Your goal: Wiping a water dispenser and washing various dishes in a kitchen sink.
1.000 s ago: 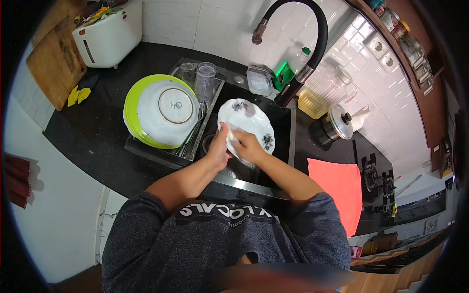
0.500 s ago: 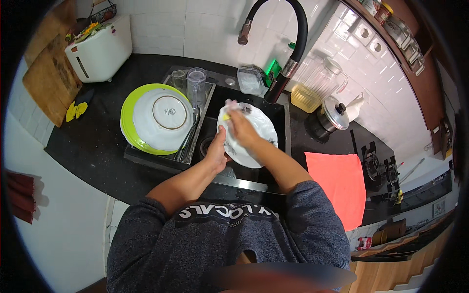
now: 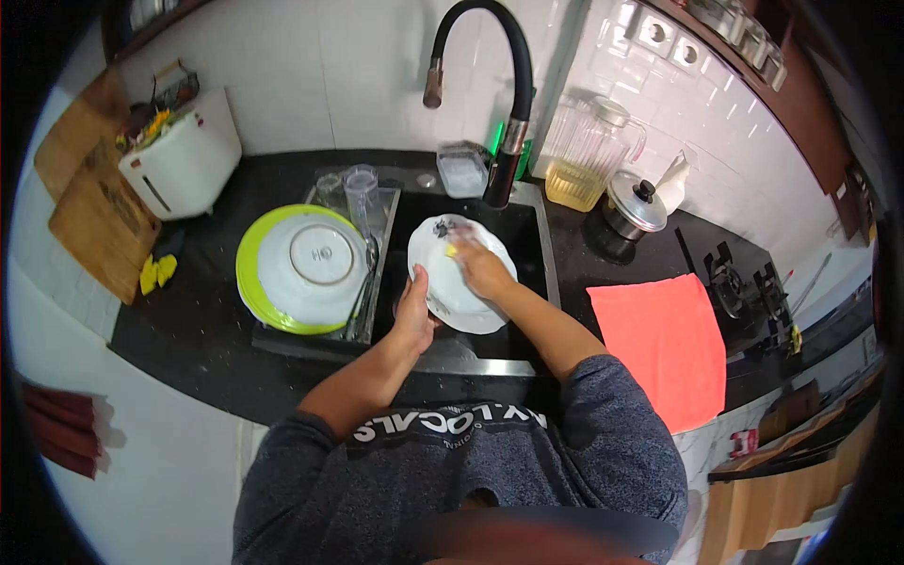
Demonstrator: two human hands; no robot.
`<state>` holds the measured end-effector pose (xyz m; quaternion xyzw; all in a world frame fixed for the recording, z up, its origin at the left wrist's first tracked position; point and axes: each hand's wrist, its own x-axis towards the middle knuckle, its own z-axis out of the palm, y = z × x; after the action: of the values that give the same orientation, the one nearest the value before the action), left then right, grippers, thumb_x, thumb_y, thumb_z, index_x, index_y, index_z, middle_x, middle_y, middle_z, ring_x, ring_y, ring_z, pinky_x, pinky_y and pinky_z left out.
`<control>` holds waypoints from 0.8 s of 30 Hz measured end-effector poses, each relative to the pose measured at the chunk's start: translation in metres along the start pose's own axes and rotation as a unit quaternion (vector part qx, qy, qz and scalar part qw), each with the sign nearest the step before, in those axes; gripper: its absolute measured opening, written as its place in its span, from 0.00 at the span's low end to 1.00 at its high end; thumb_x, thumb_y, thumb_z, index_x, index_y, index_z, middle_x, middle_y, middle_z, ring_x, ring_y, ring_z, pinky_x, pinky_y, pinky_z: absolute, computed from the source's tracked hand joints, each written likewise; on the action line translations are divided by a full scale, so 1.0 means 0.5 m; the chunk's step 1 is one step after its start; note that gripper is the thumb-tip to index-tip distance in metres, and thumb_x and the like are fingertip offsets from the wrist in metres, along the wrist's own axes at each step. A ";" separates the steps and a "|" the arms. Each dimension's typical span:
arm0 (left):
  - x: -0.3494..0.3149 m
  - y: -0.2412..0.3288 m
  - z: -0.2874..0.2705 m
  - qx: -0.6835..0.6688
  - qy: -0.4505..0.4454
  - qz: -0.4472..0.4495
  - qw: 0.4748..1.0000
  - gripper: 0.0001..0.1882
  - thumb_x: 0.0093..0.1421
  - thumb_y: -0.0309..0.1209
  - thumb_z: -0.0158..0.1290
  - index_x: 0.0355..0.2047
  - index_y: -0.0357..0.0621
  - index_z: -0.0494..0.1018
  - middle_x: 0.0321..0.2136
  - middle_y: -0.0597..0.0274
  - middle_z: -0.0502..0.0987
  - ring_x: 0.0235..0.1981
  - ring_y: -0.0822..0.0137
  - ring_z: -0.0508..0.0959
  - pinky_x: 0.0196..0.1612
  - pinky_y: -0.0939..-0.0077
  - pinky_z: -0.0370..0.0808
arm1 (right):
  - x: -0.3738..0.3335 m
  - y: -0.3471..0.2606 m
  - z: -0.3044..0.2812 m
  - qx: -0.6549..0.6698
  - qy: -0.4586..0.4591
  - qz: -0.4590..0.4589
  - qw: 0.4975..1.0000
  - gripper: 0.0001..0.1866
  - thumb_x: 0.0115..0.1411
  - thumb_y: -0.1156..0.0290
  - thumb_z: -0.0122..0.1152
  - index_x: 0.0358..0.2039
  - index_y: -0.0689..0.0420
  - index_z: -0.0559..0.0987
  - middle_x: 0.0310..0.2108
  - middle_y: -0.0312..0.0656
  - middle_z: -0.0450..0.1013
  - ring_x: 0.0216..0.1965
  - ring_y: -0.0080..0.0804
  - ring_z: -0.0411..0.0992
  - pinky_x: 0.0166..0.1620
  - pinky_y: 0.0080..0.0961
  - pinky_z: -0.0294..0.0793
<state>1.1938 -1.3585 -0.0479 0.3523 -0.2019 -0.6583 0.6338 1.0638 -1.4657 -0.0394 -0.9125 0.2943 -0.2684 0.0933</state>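
Observation:
Over the black sink [image 3: 541, 254] I hold a white plate [image 3: 476, 306] with a scalloped rim and dark floral prints, tilted. My left hand [image 3: 414, 315] grips its left edge, thumb on the upper face and fingers underneath. My right hand [image 3: 485, 268] presses a sponge [image 3: 452, 250] against the plate's face; a bit of yellow and a pinkish blurred part show past the fingers. To the left, an upturned white bowl [image 3: 325, 252] rests on lime-green dishes [image 3: 250, 264] on the drainboard, with cutlery [image 3: 363, 292] and clear glasses [image 3: 363, 193] beside them.
A black hose faucet [image 3: 516, 85] arches behind the sink, near a clear plastic container [image 3: 461, 174]. Rightward stand a glass pitcher [image 3: 579, 165] of yellowish liquid, a lidded pot [image 3: 633, 207], a coral cloth [image 3: 659, 348] and a stove [image 3: 744, 287]. A white toaster [image 3: 184, 160] and wooden boards [image 3: 99, 217] are left.
The view has shifted. My right hand with the sponge has moved from near the plate's upper left rim towards its middle. My left hand keeps its hold on the edge.

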 end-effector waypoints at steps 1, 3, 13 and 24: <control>0.003 0.003 0.000 -0.006 0.014 0.005 1.000 0.27 0.58 0.54 0.38 0.54 0.57 0.53 0.49 0.63 0.64 0.47 0.63 0.68 0.41 0.56 0.69 | -0.007 0.024 -0.004 -0.112 0.038 -0.002 0.993 0.20 0.55 0.72 0.44 0.49 0.62 0.65 0.48 0.57 0.62 0.51 0.52 0.59 0.52 0.37 0.59; 0.001 0.008 -0.004 -0.001 0.013 0.013 1.000 0.27 0.58 0.54 0.37 0.54 0.57 0.52 0.50 0.63 0.62 0.49 0.61 0.66 0.43 0.51 0.67 | -0.030 0.024 0.002 -0.005 -0.131 0.049 0.990 0.21 0.58 0.61 0.41 0.46 0.61 0.68 0.47 0.56 0.64 0.49 0.50 0.61 0.52 0.36 0.58; -0.017 0.035 0.019 0.024 -0.003 -0.054 0.998 0.44 0.50 0.66 0.34 0.56 0.46 0.50 0.51 0.51 0.60 0.51 0.56 0.64 0.50 0.59 0.63 | -0.047 -0.098 -0.065 0.062 -0.129 -0.002 0.990 0.20 0.41 0.69 0.62 0.38 0.57 0.73 0.34 0.49 0.72 0.36 0.49 0.70 0.40 0.34 0.68; -0.003 0.029 0.015 0.034 0.107 -0.032 0.993 0.28 0.59 0.50 0.38 0.53 0.43 0.56 0.52 0.57 0.62 0.52 0.58 0.63 0.54 0.58 0.58 | -0.047 0.039 -0.156 0.689 0.076 0.315 0.648 0.17 0.53 0.65 0.56 0.40 0.65 0.72 0.33 0.45 0.73 0.31 0.34 0.74 0.34 0.31 0.75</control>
<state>1.1984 -1.3601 -0.0323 0.4482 -0.1434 -0.6300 0.6178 0.9956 -1.4689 0.0095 -0.4135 0.3006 -0.4170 0.7515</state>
